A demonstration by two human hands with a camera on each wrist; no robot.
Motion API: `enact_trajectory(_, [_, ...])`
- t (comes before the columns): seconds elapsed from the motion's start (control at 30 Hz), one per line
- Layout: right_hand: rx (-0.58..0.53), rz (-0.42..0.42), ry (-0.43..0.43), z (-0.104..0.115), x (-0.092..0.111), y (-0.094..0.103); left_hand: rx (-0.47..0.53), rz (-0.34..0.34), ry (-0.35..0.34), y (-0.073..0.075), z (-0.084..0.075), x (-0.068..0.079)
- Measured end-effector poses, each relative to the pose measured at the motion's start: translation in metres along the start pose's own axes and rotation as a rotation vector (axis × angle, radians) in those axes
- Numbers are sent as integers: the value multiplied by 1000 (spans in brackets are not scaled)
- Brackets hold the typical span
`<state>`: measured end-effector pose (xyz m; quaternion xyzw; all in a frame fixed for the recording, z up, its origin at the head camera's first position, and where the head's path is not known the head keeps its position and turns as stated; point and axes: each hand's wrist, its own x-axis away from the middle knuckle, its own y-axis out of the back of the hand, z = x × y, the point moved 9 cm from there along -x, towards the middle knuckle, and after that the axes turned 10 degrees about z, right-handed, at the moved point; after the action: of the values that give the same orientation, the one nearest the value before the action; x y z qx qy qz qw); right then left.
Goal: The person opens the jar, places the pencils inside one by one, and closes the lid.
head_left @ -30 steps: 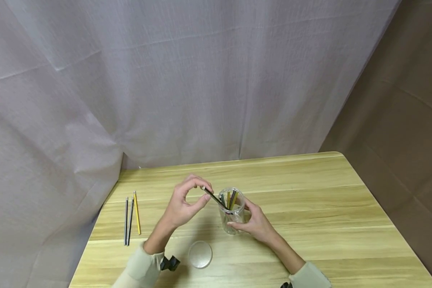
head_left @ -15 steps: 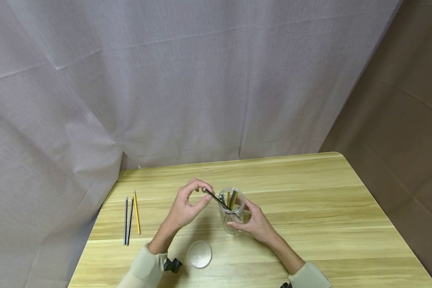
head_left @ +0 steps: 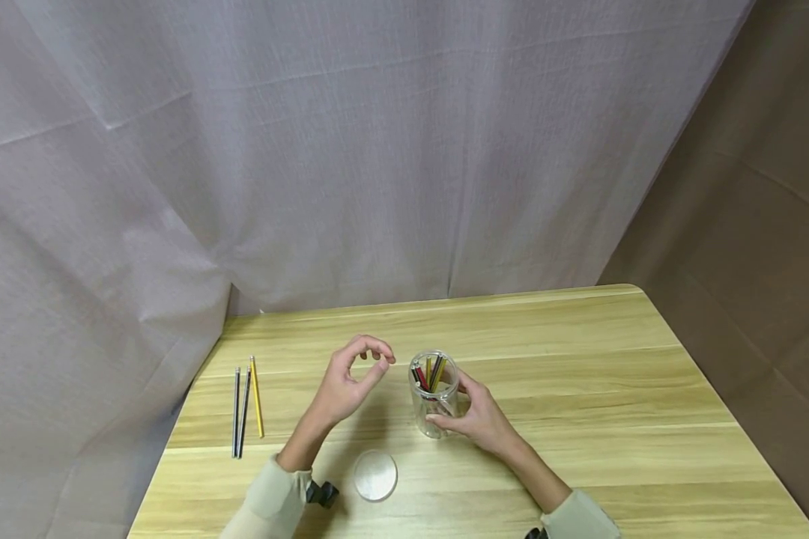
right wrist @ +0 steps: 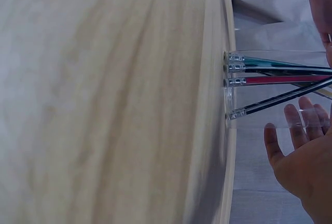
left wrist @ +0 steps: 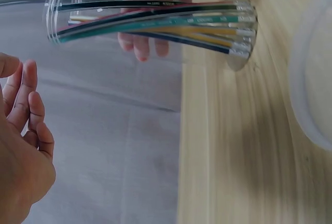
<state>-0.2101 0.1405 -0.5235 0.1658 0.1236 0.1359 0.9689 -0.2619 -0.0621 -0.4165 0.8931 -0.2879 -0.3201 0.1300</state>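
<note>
The step in hand looks to be filling the tall, clear, cylindrical jar, with a pause between one pencil and the next. The jar stands uncapped on the pale wood-grained desk, a bunch of slim pencils in black, teal, red and yellow leaning inside it, their metal-banded ends at the bottom. The person's right grip is wrapped around the jar's side, thumb on the near face, holding it steady. The left grip holds nothing; its fingers are loosely bent, with only a narrow gap between thumb and forefinger, just beside the jar's mouth. Well apart on the left side of the desk lie a slender yellow pencil and two slender dark pencils, the dark ones close together at their near ends. The next move probably calls for the left grip to cross to these, part one from its neighbour, pinch it and tip it upright over the mouth. The round, translucent lid lies flat nearer the person, presumably kept for last.
</note>
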Motion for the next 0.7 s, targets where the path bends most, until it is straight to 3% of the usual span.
enact_trajectory(0.3, [-3, 2, -15, -2, 0, 0, -31, -46, 47, 24, 15, 13])
enact_trajectory(0.5, [-3, 3, -19, -2, -1, -1, -70, -105, 112, 56, 34, 31])
enact_trajectory(0.7, [-4, 5, -13, 0, -1, -1, -155, -136, 255, 97, 60, 64])
